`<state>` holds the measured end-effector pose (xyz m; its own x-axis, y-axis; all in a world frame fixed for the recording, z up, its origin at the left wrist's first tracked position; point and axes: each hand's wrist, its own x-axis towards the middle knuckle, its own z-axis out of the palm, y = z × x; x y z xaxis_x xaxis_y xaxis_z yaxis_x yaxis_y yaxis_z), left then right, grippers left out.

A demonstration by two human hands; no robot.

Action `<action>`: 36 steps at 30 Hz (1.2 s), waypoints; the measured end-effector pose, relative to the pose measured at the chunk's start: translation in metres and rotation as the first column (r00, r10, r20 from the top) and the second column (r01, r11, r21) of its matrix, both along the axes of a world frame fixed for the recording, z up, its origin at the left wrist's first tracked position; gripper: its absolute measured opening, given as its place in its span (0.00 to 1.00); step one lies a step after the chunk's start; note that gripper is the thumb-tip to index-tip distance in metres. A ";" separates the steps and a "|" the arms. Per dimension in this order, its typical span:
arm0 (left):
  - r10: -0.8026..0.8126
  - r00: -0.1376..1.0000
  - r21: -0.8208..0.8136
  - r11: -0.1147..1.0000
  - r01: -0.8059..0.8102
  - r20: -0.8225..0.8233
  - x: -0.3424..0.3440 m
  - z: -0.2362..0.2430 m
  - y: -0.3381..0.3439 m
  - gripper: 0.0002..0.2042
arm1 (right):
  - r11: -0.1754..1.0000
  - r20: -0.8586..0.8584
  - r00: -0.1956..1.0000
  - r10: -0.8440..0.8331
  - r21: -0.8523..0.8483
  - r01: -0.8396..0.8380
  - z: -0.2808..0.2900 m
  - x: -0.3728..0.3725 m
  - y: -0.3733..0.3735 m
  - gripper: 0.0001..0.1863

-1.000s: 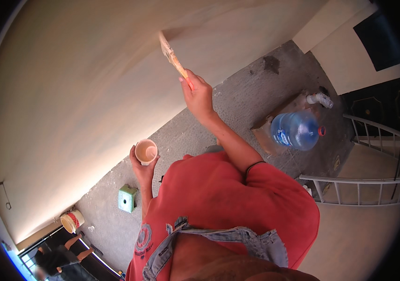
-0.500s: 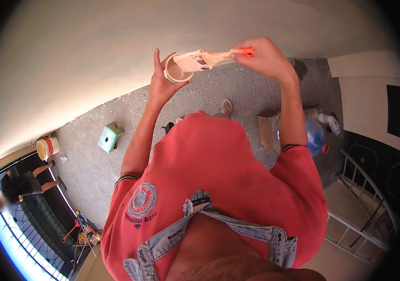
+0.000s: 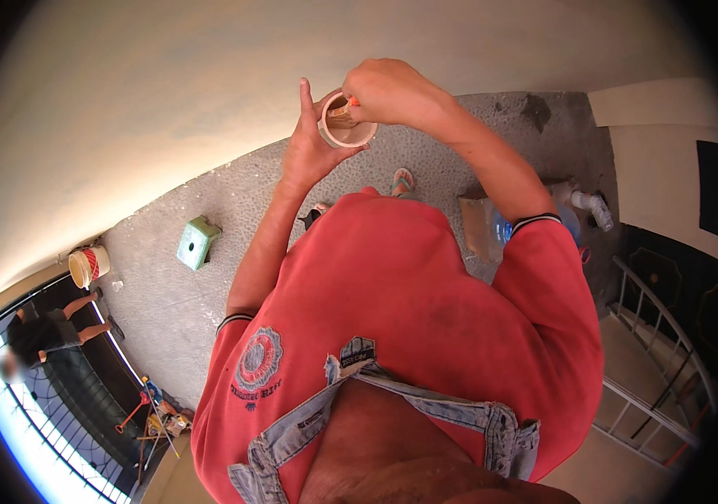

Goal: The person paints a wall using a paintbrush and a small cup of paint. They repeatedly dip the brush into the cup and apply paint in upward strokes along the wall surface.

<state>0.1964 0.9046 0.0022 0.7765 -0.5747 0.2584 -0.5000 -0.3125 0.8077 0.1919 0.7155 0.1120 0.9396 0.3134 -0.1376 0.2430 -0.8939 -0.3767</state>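
Observation:
My left hand (image 3: 312, 144) grips a small round paint tub (image 3: 365, 139) from its left side, fingers wrapped around it. The tub is tilted so its open mouth faces me, with pale paint along the rim and inside. Over the tub, my right hand (image 3: 384, 91) is closed on the orange handle of a paintbrush (image 3: 342, 116). The brush head points down into the tub; its bristles are partly hidden inside. Both hands are held up in front of a pale wall (image 3: 208, 76).
On the grey textured floor stand a green stool (image 3: 198, 244) and a white-yellow bucket (image 3: 88, 266). Right of me are a cardboard box (image 3: 478, 227), a blue water jug (image 3: 567, 220) and a metal ladder (image 3: 628, 395). Another person (image 3: 44, 333) is by the gate at far left, near tools (image 3: 157, 416).
My right hand has moved left and swung the brush from lying across the tub's rim to pointing down inside it. The tub and my left hand have shifted slightly right.

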 end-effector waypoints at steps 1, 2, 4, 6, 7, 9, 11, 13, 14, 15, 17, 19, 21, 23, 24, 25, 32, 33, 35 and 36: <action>-0.007 1.000 -0.001 1.000 0.007 0.010 -0.001 -0.001 -0.001 0.71 | 1.000 -0.008 1.000 -0.007 -0.001 0.007 0.000 -0.001 -0.001 0.09; -0.014 1.000 -0.002 1.000 0.014 0.019 -0.002 -0.002 -0.002 0.71 | 1.000 -0.016 1.000 -0.014 -0.003 0.014 0.001 -0.003 -0.003 0.09; -0.002 1.000 0.016 1.000 0.001 0.027 -0.004 -0.006 -0.002 0.71 | 0.999 -0.035 0.999 -0.032 0.011 0.032 0.004 -0.006 -0.007 0.10; 0.009 1.000 0.022 1.000 -0.009 0.007 -0.004 -0.007 -0.003 0.71 | 0.997 -0.061 0.996 -0.063 0.043 0.066 0.012 -0.012 -0.016 0.11; 0.014 1.000 0.019 1.000 -0.014 -0.017 -0.004 -0.008 -0.003 0.71 | 0.996 -0.046 0.996 -0.075 0.049 0.077 0.011 -0.014 -0.022 0.11; 0.023 0.999 0.018 1.000 -0.022 -0.038 -0.003 -0.009 -0.005 0.71 | 0.993 -0.013 0.995 -0.099 0.058 0.100 0.010 -0.018 -0.033 0.13; 0.029 0.999 0.021 0.999 -0.028 -0.031 -0.002 -0.011 -0.007 0.71 | 0.982 -0.056 0.987 -0.148 0.107 0.154 0.020 -0.024 -0.045 0.14; 0.046 0.999 0.040 0.998 -0.045 -0.014 -0.001 -0.008 -0.009 0.71 | 0.965 -0.083 0.976 -0.201 0.157 0.212 0.025 -0.031 -0.056 0.15; 0.053 0.999 0.050 0.997 -0.053 -0.005 -0.001 -0.006 -0.010 0.70 | 0.952 -0.089 0.969 -0.232 0.184 0.245 0.026 -0.034 -0.063 0.15; 0.054 0.998 0.046 0.998 -0.053 -0.011 0.001 -0.004 -0.012 0.70 | 0.937 -0.094 0.960 -0.264 0.212 0.278 0.027 -0.038 -0.070 0.15; 0.051 0.998 0.039 0.998 -0.050 -0.022 0.003 0.000 -0.016 0.69 | 0.899 -0.130 0.931 -0.341 0.244 0.364 0.025 -0.045 -0.082 0.16; 0.085 0.996 0.039 0.996 -0.083 -0.041 0.006 0.008 -0.022 0.68 | 0.862 -0.138 0.910 -0.392 0.289 0.416 0.025 -0.053 -0.094 0.16; 0.109 0.993 0.037 0.993 -0.108 -0.042 0.012 0.020 -0.031 0.68 | 0.829 -0.127 0.898 -0.421 0.348 0.438 0.024 -0.062 -0.106 0.16; 0.128 0.991 0.035 0.991 -0.127 -0.026 0.021 0.036 -0.044 0.67 | 0.744 -0.122 0.861 -0.494 0.453 0.491 0.021 -0.068 -0.125 0.15; 0.143 0.990 0.035 0.989 -0.143 -0.006 0.026 0.045 -0.050 0.67 | 0.696 -0.125 0.843 -0.523 0.509 0.507 0.021 -0.070 -0.131 0.15; 0.159 0.987 0.035 0.987 -0.159 0.012 0.032 0.055 -0.058 0.67 | 0.630 -0.147 0.807 -0.572 0.551 0.547 0.022 -0.074 -0.137 0.15; 0.263 0.962 -0.085 0.963 -0.257 0.076 0.069 0.101 -0.111 0.59 | 0.333 -0.151 0.685 -0.712 0.787 0.520 0.007 -0.061 -0.184 0.17; 0.282 0.956 -0.091 0.957 -0.275 0.081 0.073 0.102 -0.114 0.59 | 0.326 -0.131 0.683 -0.718 0.804 0.497 0.000 -0.051 -0.189 0.18; 0.307 0.949 -0.094 0.949 -0.300 0.073 0.078 0.105 -0.124 0.58 | 0.341 -0.082 0.688 -0.721 0.821 0.457 -0.009 -0.037 -0.202 0.18; 0.323 0.945 -0.085 0.944 -0.318 0.057 0.080 0.104 -0.128 0.57 | 0.347 -0.062 0.689 -0.722 0.829 0.439 -0.015 -0.028 -0.207 0.18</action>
<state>0.2764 0.7766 0.1063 0.8952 -0.2757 0.3502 -0.4387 -0.4066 0.8014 0.1643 0.5089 0.0971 0.8642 -0.4874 0.1248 -0.0072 -0.2601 -0.9655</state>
